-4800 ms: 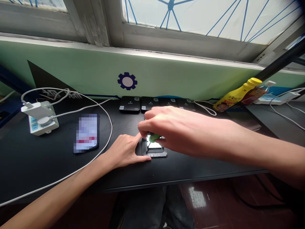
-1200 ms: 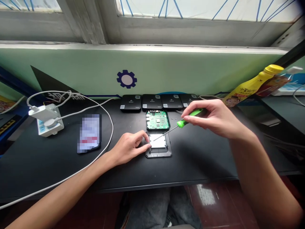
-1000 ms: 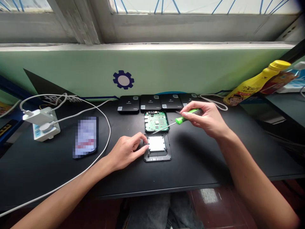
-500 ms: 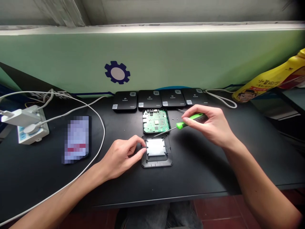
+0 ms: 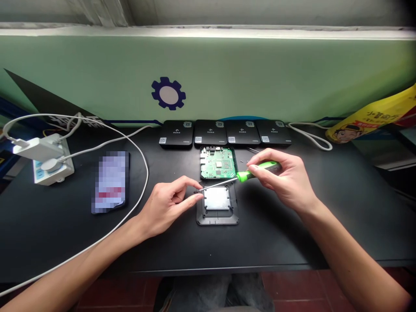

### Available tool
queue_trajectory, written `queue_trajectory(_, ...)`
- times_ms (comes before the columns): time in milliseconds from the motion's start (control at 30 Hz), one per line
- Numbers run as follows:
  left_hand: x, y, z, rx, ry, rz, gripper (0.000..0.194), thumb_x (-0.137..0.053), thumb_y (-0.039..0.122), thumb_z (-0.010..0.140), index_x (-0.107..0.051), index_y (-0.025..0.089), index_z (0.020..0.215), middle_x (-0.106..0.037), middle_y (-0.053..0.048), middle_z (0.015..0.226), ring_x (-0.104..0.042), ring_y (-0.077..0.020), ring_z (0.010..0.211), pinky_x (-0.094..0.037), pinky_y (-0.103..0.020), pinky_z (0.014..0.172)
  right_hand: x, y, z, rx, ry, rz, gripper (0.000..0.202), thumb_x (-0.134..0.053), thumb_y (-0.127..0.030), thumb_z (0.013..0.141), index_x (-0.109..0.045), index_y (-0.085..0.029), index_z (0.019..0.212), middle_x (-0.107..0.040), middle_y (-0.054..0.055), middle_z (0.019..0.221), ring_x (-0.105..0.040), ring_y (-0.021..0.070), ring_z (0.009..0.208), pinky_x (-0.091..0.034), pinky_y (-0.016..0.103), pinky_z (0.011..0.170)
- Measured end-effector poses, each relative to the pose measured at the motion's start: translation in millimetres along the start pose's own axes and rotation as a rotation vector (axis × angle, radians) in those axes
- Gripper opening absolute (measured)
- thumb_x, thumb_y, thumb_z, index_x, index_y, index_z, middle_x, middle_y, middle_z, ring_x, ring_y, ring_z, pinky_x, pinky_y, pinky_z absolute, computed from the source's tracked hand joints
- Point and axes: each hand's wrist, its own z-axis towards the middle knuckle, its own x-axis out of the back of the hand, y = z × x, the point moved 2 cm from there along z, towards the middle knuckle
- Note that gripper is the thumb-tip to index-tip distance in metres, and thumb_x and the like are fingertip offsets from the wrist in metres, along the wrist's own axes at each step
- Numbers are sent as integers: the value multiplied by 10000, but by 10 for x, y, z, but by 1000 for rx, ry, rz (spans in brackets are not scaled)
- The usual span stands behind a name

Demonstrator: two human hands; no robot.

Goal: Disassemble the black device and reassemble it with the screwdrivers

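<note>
My right hand (image 5: 276,177) grips a green and black screwdriver (image 5: 243,175) by its handle, the shaft slanting down to the left. The screwdriver's tip reaches between the curled thumb and index finger of my left hand (image 5: 170,203); any small part pinched there is too tiny to make out. Those fingertips are at the upper left edge of a black plastic cover (image 5: 217,219), which lies inside up with a silvery metal plate (image 5: 217,198) on it. Just behind it, a green circuit board (image 5: 216,167) sits in a black case.
Several closed black boxes (image 5: 177,134) stand in a row along the green partition. Small screws (image 5: 242,161) lie right of the circuit board. At left are a phone (image 5: 110,182), a white power strip (image 5: 55,160) and a looping white cable (image 5: 146,173). A yellow bag (image 5: 367,119) leans at right.
The screwdriver tip has moved left, from the cover's upper edge to between my left fingertips. My left fingers have shifted up along the cover's edge. The whole view has shifted slightly.
</note>
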Motion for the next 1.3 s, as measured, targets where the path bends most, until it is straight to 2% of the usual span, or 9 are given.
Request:
queue_trajectory(267,-8,-67,-1,121,7,-86,297,-718,430,1110,-724,190,935,-471,60,680,-339,-101,612,-287,-264,588,33,45,30,-40,61,110,228,-943,-434,914,-851,-239,987,-730,25,867,-487,86,545,-331,261,458)
queue_trajectory(467,84,-47,123,433,36,-968,370,-602,380,1138,-529,200,823,-372,38,736,-349,-114,631,-357,-232,560,66,131,94,-221,70,459,269,-1005,-392,834,-899,-257,1041,-818,50,972,-708,147,741,-557,248,589)
queue_trajectory(567,125,-28,152,515,72,-1208,313,-628,265,1102,-558,181,809,-604,-50,864,-585,-134,735,-531,-237,638,42,167,116,-243,181,662,244,-975,-459,858,-860,-310,1013,-807,5,1036,-708,120,798,-609,207,655)
queue_trajectory(667,125,17,138,513,40,-1291,244,-618,206,1114,-730,119,915,-789,-185,1217,-799,-241,1080,-667,-275,857,-19,117,122,-245,165,723,298,-851,-592,954,-786,-301,959,-717,-7,929,-575,94,660,-471,160,470)
queue_trajectory(767,103,71,116,503,-21,-1383,307,-559,196,1149,-811,36,1224,-753,-259,1461,-737,-361,1407,-634,-387,1177,-64,-11,98,-272,56,717,249,-746,-539,1040,-769,-291,1041,-552,-31,816,-296,94,536,-279,194,376)
queue_trajectory(867,98,101,124,514,-17,-1483,387,-533,211,1163,-770,-5,1380,-701,-269,1558,-635,-399,1534,-546,-437,1309,-67,-137,46,-279,3,763,215,-657,-444,1078,-768,-291,1181,-359,-53,766,-131,141,575,-211,241,400)
queue_trajectory(967,104,129,149,546,95,-1566,375,-527,209,1159,-778,32,1374,-694,-235,1585,-585,-389,1580,-570,-429,1294,-67,-197,0,-282,-37,803,169,-628,-412,1041,-727,-278,1068,-254,-54,755,-148,173,612,-231,271,442)
queue_trajectory(1067,67,228,161,559,153,-1624,389,-511,186,1144,-760,41,1405,-667,-247,1614,-560,-395,1598,-586,-465,1280,-76,-196,-7,-234,-94,744,195,-652,-433,987,-666,-263,893,-357,-35,751,-269,165,613,-256,274,462)
queue_trajectory(1300,-186,557,253,539,-100,-1613,541,-460,349,1184,-689,-29,1495,-674,-267,1594,-591,-361,1584,-451,-473,1383,-232,-328,-25,-54,-244,452,156,-807,-345,969,-855,-196,979,-574,-35,636,-467,128,540,-367,301,564)
